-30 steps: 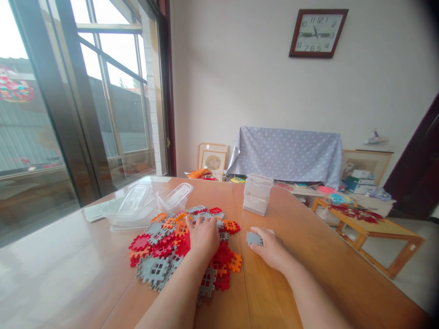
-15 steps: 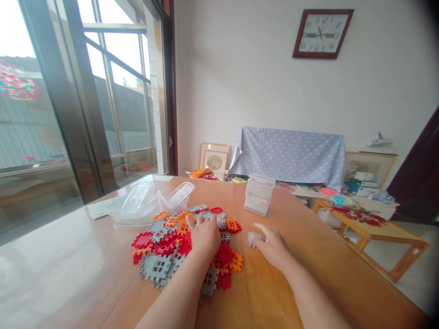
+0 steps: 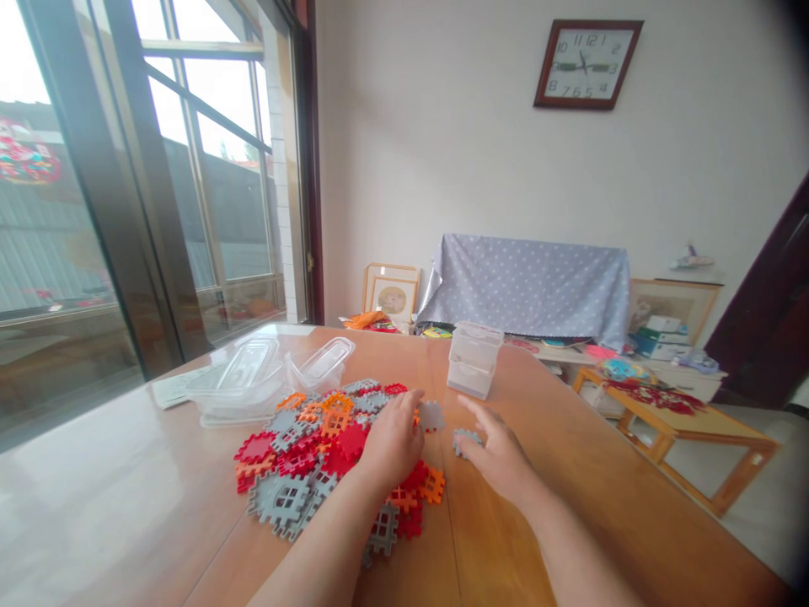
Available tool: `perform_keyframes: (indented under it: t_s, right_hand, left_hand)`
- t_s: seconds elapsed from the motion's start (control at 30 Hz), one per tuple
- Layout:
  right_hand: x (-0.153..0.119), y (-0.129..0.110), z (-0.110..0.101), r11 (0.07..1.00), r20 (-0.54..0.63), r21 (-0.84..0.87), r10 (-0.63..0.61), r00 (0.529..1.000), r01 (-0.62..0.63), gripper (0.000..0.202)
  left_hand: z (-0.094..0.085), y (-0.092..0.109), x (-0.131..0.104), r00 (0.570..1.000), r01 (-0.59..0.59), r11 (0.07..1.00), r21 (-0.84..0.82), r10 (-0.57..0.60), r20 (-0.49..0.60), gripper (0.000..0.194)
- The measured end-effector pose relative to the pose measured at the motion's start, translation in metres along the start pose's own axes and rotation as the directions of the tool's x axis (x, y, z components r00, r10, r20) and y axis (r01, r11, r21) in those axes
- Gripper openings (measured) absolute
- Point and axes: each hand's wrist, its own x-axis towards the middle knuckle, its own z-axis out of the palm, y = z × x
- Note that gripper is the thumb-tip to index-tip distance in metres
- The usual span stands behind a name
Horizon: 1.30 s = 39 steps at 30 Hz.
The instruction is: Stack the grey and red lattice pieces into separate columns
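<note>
Table (image 3: 486, 539), tiles (image 3: 347, 447) heaped between side edges.
I'd keep the grey tile (image 3: 466, 434) flat under my open right hand (image 3: 502, 459); left hand (image 3: 393, 438), grip unclear.

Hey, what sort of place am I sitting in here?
Probably a room in a home: a framed clock hangs on the wall, a spotted cloth is draped below it, and colorful notched pieces lie heaped on a wooden table.

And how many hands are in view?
2: the left hand over the right side of the pile of pieces, and the right hand with its thumb at a grey piece. No others show.
</note>
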Motion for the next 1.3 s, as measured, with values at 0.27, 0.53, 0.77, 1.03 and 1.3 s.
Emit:
perform_keyframes:
  t_s: [0.27,0.53,0.77,1.03,1.3]
  right_hand:
    - [-0.003,-0.015,-0.002,0.993,0.167,-0.013,-0.113,0.979,0.117,0.063]
    - [0.003,0.013,-0.014,0.995,0.143,-0.085,0.068,0.987,-0.056,0.056]
    - [0.004,0.039,-0.023,0.978,0.165,-0.117,0.193,0.967,-0.175,0.059]
    - [0.005,0.053,-0.013,0.974,0.227,-0.133,0.209,0.951,-0.182,0.062]
    - [0.005,0.056,-0.010,0.975,0.241,-0.141,0.200,0.950,-0.170,0.056]
  left_hand:
    - [0.012,0.008,-0.009,0.987,-0.064,0.992,-0.107,0.079,0.138,0.066]
    - [0.010,0.004,-0.008,0.996,-0.023,1.000,-0.018,0.025,0.083,0.064]
    - [0.003,-0.002,-0.005,0.999,0.020,0.998,0.064,-0.021,0.025,0.052]
    - [0.001,-0.008,-0.005,1.000,0.027,0.997,0.076,-0.026,-0.004,0.049]
    - [0.000,-0.014,-0.004,0.999,0.038,0.994,0.098,-0.035,-0.036,0.044]
